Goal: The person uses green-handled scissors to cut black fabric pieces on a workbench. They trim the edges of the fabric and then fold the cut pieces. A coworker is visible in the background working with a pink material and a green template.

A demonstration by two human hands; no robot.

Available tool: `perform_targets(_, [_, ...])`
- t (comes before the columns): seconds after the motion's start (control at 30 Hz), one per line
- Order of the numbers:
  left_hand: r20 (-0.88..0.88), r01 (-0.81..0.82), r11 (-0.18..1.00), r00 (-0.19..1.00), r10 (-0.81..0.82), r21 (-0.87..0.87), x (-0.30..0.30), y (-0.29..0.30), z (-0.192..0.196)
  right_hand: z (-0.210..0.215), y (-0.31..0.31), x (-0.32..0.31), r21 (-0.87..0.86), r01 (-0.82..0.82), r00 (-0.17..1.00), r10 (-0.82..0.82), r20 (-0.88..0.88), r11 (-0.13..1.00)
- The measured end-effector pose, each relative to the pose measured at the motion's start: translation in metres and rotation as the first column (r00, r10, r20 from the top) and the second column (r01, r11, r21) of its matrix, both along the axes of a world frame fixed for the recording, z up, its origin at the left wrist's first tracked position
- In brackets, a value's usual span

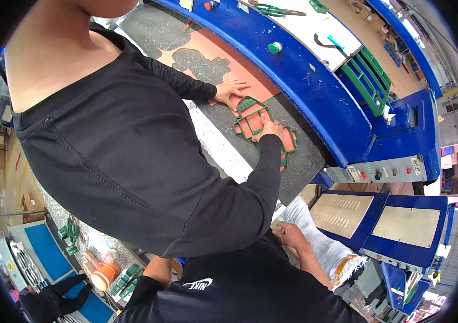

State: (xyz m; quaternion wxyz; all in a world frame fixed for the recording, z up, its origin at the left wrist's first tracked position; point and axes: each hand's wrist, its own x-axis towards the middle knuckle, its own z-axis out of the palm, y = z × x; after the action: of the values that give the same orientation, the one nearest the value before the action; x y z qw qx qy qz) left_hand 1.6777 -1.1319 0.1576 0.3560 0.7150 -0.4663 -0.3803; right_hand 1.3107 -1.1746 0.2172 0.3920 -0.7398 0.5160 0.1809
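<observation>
My right hand (290, 236) is low in the middle, beside a co-worker's back and a pair of pale jeans. Its fingers are curled at a small yellowish piece, too small to name. Of my left arm only a bent part (159, 269) shows; the hand is hidden behind the co-worker. That co-worker, in a black long-sleeved top (126, 145), leans across in front of me. One of the co-worker's hands (270, 129) grips a green-framed cutting die (250, 109) lying on salmon-coloured sheet; the other hand (230, 92) lies flat on the sheet beside it.
A blue press beam (315, 91) arches over the dark cutting bed (307, 156). The salmon sheet (213, 46) has cut-out gaps. A control panel (385, 171) with buttons is at right. An orange-and-white container (105, 275) and green dies (126, 281) stand at lower left.
</observation>
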Motion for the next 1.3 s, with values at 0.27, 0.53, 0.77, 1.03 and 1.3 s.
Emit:
perform_targets(0.27, [0.438, 0.262, 0.965, 0.869, -0.230, -0.014, -0.032, -0.129, 0.046, -0.023, 0.005, -0.013, 0.014, 0.060, 0.998, -0.060, 0.017, 0.998])
perform_targets(0.53, [0.767, 0.424, 0.850, 0.415, -0.489, 0.313, -0.081, -0.225, 0.043, -0.025, 0.002, -0.019, -0.444, 0.339, 0.933, -0.236, 0.271, 0.829])
perform_targets(0.77, [0.798, 0.403, 0.769, 0.136, -0.587, 0.497, -0.094, -0.275, 0.024, -0.031, -0.076, 0.078, -0.677, 0.334, 0.915, -0.052, 0.401, 0.656])
perform_targets(1.03, [0.785, 0.428, 0.744, 0.116, -0.608, 0.513, -0.107, -0.275, 0.020, -0.078, -0.109, 0.116, -0.693, 0.384, 0.922, -0.221, 0.317, 0.610])
perform_targets(1.3, [0.778, 0.435, 0.865, 0.442, -0.447, 0.250, -0.097, -0.258, 0.009, -0.079, -0.119, 0.111, -0.686, 0.376, 0.906, -0.089, 0.415, 0.623])
